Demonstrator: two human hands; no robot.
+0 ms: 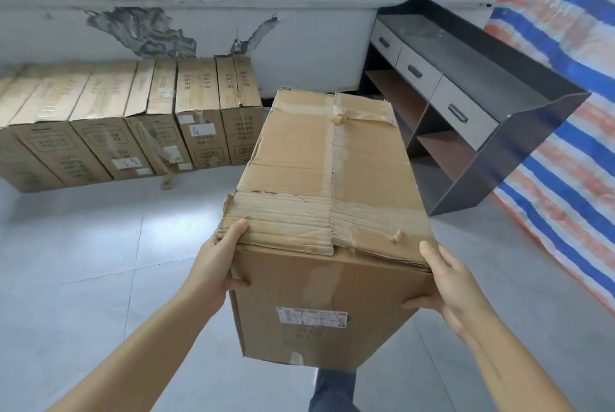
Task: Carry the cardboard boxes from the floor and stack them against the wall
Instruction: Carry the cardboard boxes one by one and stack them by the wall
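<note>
A worn cardboard box (329,212) is being carried, clamped between the left hand (218,265) and right hand (447,285), toward the row of boxes (133,125) already lining the far-left wall (299,28).

Both bare forearms stretched forward, converging. Left hand (221,260) clamped on a near corner, thumb lying on top, fingers wrapped down the side. Right hand (444,281) mirrored opposite, thumb up along the edge, fingers curled beneath.

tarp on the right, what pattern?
Blue, white and orange-red stripes on the tarp, clearest in the head view, behind the dark shelf unit.
</note>
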